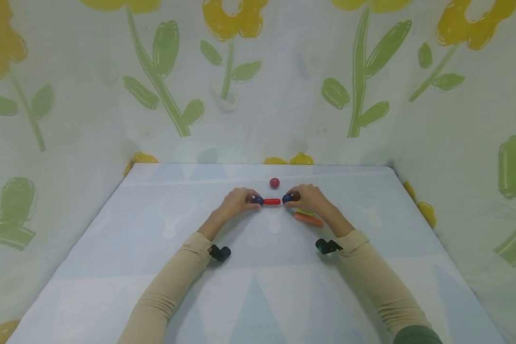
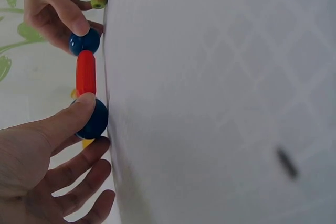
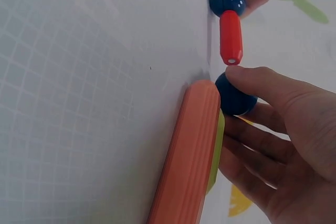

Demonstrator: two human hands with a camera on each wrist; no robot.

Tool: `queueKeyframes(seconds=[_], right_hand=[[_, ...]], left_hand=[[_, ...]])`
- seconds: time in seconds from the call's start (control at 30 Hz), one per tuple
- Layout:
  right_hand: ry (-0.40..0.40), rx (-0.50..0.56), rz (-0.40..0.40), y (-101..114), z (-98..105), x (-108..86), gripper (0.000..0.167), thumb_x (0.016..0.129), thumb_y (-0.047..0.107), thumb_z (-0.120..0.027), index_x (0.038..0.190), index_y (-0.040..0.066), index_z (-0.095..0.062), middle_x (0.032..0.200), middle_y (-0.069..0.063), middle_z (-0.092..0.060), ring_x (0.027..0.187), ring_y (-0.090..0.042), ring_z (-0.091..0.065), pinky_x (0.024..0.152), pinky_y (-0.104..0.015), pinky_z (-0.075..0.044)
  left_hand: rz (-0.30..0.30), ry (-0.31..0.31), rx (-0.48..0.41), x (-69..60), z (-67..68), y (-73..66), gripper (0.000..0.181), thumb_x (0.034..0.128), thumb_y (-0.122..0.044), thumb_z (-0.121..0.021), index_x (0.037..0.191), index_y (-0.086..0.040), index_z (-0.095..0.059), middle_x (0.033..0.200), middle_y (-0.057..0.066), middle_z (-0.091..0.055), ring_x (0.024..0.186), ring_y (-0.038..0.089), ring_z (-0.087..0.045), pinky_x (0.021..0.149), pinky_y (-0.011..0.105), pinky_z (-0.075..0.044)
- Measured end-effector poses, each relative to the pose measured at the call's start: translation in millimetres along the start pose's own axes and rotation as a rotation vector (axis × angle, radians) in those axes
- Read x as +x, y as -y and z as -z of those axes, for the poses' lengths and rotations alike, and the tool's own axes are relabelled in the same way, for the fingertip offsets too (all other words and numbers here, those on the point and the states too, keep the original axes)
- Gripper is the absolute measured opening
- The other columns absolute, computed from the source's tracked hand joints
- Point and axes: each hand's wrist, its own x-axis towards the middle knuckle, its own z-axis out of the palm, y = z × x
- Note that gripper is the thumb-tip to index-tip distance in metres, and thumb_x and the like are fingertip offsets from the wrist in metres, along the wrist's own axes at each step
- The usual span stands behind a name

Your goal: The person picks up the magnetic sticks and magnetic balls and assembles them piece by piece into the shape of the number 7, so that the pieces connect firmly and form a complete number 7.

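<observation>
Left hand [image 1: 236, 202]: I am pinching a dark blue ball [image 1: 258, 200] between thumb and fingers.
Red rod [image 1: 272, 201]: one end is touching that ball; the other is pointing toward my right hand [image 1: 309, 198].
Right hand: I am pinching a second dark blue ball [image 1: 287, 198], which is sitting just beside the rod's free end, a narrow gap showing.
Red ball [image 1: 274, 183]: resting beyond my hands, midway between them.
Orange rod [image 1: 308, 220], yellow-green rod [image 1: 304, 211]: lying side by side, just nearer me than my right hand.
</observation>
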Motion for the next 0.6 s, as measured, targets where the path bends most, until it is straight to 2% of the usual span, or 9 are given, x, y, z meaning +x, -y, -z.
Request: queueKeyframes(seconds=[0.27, 0.6], right_hand=[[0.001, -0.037, 0.015, 0.1, 2.3, 0.0, 0.040, 0.087, 0.035, -0.074, 0.122, 0.014, -0.070, 0.094, -0.004, -0.072, 0.080, -0.018, -0.059, 0.075, -0.027, -0.050], [-0.005, -0.051, 0.006, 2.9, 0.2, -3.8, 0.040, 0.087, 0.033, -0.074, 0.123, 0.015, -0.069, 0.097, -0.004, -0.072, 0.082, -0.019, -0.059, 0.078, -0.029, -0.051]], left_hand=[[0.004, 0.003, 0.003, 2.1, 1.0, -1.7, 0.040, 0.0865, -0.028, -0.075, 0.123, -0.015, -0.068, 0.105, 0.006, -0.072, 0.089, 0.018, -0.059, 0.084, 0.032, -0.052], [0.006, 0.007, -0.002, 0.2, 1.4, -0.6, 0.041, 0.0855, -0.030, -0.076, 0.123, -0.015, -0.069, 0.102, 0.005, -0.072, 0.087, 0.018, -0.059, 0.083, 0.031, -0.051]])
